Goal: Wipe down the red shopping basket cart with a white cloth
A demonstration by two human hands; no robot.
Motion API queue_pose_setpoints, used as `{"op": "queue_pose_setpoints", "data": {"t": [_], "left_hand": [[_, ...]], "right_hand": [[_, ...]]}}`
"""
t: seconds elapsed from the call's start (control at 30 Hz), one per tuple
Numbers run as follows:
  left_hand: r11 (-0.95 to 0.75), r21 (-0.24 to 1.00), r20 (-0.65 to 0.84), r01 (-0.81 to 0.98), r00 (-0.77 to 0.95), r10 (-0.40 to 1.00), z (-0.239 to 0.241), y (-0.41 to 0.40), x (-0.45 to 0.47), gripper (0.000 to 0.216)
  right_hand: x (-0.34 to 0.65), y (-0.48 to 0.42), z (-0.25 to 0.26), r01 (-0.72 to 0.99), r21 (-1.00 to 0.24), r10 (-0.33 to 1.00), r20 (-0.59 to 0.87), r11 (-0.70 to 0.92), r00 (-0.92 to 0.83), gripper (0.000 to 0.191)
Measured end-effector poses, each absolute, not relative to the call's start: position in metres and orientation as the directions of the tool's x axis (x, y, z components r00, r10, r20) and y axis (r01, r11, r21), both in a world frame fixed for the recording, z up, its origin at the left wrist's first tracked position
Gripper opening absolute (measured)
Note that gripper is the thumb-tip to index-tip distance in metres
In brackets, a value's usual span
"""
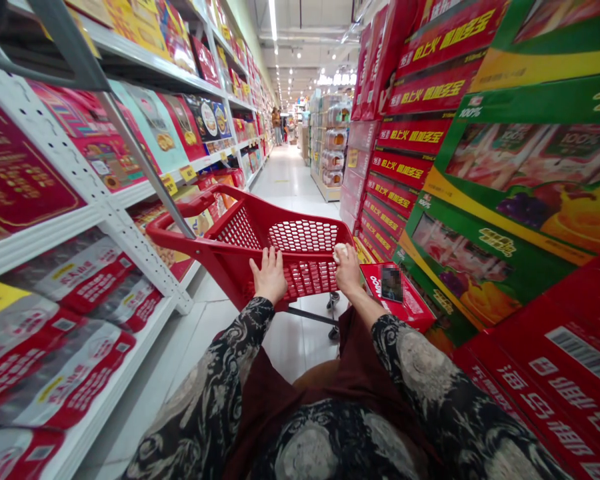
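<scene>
My left hand (269,275) lies flat, fingers stretched, against the back of the red cart (303,235) standing in the aisle before me. My right hand (347,268) curls around a small pale wad (339,252) at its rim. I see no goods in the basket yet.

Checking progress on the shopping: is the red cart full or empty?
Looks empty: inside the red cart only bare mesh walls show, though its floor is partly hidden.

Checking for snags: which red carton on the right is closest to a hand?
The small red carton jutting out just beside the right hand; the other red ones sit stacked farther off.
</scene>
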State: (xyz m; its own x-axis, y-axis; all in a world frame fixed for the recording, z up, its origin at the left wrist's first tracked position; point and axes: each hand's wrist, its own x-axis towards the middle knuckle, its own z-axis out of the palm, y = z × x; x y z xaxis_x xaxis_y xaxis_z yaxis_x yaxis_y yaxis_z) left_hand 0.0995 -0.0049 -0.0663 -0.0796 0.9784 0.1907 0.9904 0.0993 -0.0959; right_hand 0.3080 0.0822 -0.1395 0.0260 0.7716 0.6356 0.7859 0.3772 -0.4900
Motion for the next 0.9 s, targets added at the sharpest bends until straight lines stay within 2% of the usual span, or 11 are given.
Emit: {"op": "queue_pose_setpoints", "data": {"t": [0.27, 0.37, 0.5, 0.57, 0.7, 0.9], "left_hand": [[0.105, -0.084, 0.21, 0.991, -0.086, 0.974, -0.071, -0.004, 0.098, 0.071], [0.087, -0.08, 0.217, 0.993, -0.068, 0.974, -0.072, -0.004, 0.097, 0.073], [0.079, -0.071, 0.223, 0.994, -0.061, 0.973, -0.073, -0.005, 0.098, 0.075], [0.086, -0.06, 0.226, 0.994, -0.071, 0.972, -0.073, -0.005, 0.099, 0.075], [0.097, -0.046, 0.235, 0.994, -0.083, 0.969, -0.076, -0.004, 0.101, 0.075], [0.082, -0.055, 0.241, 0.995, -0.067, 0.968, -0.075, -0.005, 0.101, 0.073]], "right_hand": [[0.258, 0.069, -0.135, 0.722, -0.38, 0.712, 0.667, 0.578, -0.22, 0.053], [0.278, 0.074, -0.135, 0.733, -0.426, 0.726, 0.675, 0.53, -0.133, 0.053], [0.318, 0.082, -0.141, 0.76, -0.548, 0.739, 0.66, 0.35, 0.135, 0.052], [0.327, 0.082, -0.144, 0.757, -0.569, 0.746, 0.644, 0.321, 0.168, 0.052], [0.307, 0.075, -0.143, 0.762, -0.506, 0.768, 0.641, 0.404, 0.018, 0.054], [0.249, 0.062, -0.129, 0.723, -0.353, 0.72, 0.633, 0.594, -0.284, 0.052]]}}
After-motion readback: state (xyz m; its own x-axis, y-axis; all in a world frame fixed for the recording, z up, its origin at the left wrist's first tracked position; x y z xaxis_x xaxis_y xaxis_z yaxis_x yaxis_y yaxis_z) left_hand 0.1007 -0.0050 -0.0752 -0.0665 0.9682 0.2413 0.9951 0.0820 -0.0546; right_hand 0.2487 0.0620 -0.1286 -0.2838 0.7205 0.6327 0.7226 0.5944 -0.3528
